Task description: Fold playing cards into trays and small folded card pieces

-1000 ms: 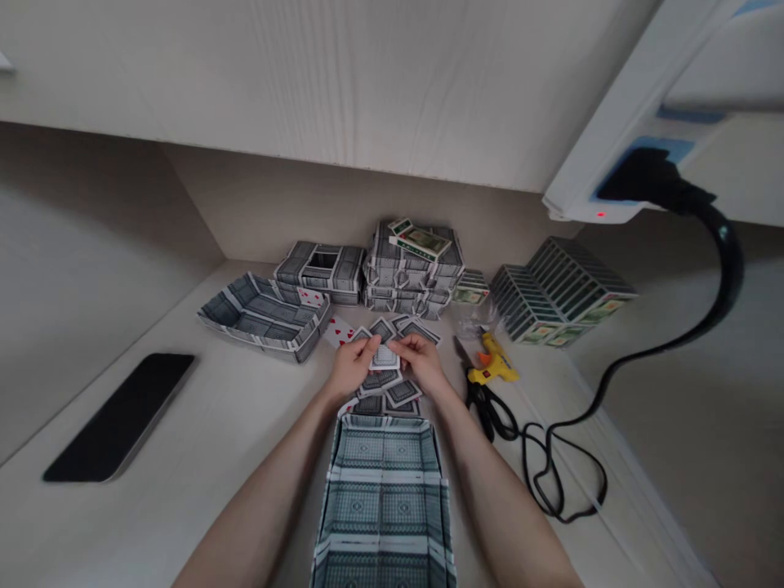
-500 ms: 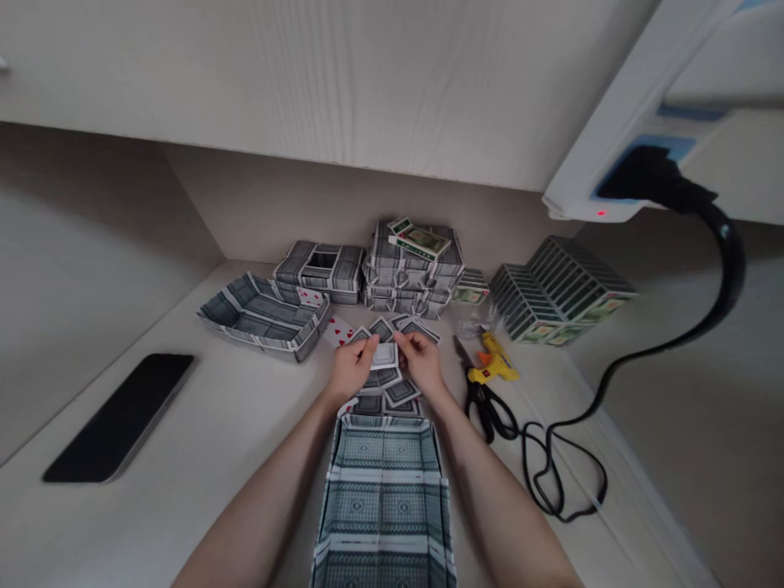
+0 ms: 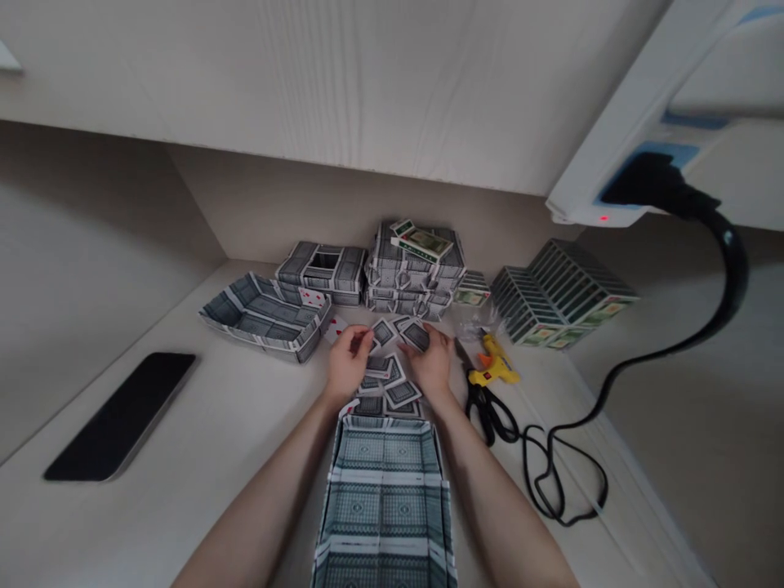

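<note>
My left hand and my right hand hover over a loose pile of folded playing cards on the desk. The left fingers are curled and pinch at a small folded card by the pile's far left edge. My right fingertips close on a folded card at the pile's far right. A long tray made of card backs lies between my forearms, just in front of the pile.
Card-built trays and boxes stand behind the pile, with card packs at the right. A yellow glue gun, scissors and a black cable lie to the right. A dark phone lies at the left.
The folded card that both hands held together is down on the pile. The hands have drawn apart and reached a little farther, each to a different card.
</note>
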A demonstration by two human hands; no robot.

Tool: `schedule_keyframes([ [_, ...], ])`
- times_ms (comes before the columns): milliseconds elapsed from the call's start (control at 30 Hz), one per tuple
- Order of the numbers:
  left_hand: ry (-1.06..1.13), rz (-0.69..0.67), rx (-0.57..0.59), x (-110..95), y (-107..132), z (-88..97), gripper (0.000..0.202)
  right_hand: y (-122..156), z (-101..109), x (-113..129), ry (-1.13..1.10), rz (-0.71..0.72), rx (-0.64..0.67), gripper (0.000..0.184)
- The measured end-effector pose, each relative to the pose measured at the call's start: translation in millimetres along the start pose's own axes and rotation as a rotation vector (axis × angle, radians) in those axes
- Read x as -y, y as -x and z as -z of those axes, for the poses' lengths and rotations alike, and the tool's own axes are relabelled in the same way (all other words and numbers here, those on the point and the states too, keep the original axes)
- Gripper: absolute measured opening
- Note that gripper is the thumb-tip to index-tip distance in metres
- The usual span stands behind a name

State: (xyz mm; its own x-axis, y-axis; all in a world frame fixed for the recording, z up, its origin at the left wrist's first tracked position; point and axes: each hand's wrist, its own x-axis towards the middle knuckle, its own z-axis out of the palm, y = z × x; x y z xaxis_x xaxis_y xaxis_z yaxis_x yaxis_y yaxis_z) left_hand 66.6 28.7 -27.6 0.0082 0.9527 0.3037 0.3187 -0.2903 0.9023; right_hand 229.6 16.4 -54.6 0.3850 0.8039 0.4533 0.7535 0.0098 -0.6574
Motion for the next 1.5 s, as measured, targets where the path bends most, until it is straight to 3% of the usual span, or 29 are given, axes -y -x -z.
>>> schedule_keyframes([
  [100,0.035,0.031,-0.05,2.8,-2.3,1.7,0.026,0.2,-0.7,-1.9,-0.008,-0.025,0.0,0.046],
  [267,0.056,0.097,-0.037,6.3,-3.0,2.5,0.028,-0.9,0.6,-1.6,0.012,-0.082,0.007,0.048],
  [400,0.048,0.103,-0.03,5.1,-2.4,2.3,0.028,-2.8,2.9,2.2,-0.02,-0.095,-0.067,0.049],
  [500,0.063,0.087,-0.015,3.2,-1.7,2.3,0.026,-3.8,5.4,8.5,-0.119,-0.094,-0.153,0.046],
  [600,0.03,-0.016,0.04,1.4,-0.4,2.4,0.025,-3.1,8.2,17.9,-0.316,-0.082,-0.185,0.045],
  [800,-0.214,-0.336,0.153,-8.5,5.9,1.4,0.059,2.7,11.0,33.4,-0.645,-0.056,-0.002,0.048],
  [933,-0.318,-0.399,0.179,-13.9,9.1,-0.1,0.084,7.1,12.0,40.0,-0.792,-0.067,0.237,0.043],
  [1033,-0.36,-0.427,0.161,-14.1,8.7,0.3,0.081,8.6,13.4,42.9,-0.815,-0.051,0.361,0.034],
  [1300,-0.425,-0.431,0.226,-13.5,7.4,-0.2,0.081,5.2,7.2,35.2,-0.724,-0.051,0.247,0.021],
  [1500,-0.415,-0.394,0.221,-9.5,7.8,-1.8,0.084,5.4,5.5,32.5,-0.67,-0.094,0.33,0.024],
])
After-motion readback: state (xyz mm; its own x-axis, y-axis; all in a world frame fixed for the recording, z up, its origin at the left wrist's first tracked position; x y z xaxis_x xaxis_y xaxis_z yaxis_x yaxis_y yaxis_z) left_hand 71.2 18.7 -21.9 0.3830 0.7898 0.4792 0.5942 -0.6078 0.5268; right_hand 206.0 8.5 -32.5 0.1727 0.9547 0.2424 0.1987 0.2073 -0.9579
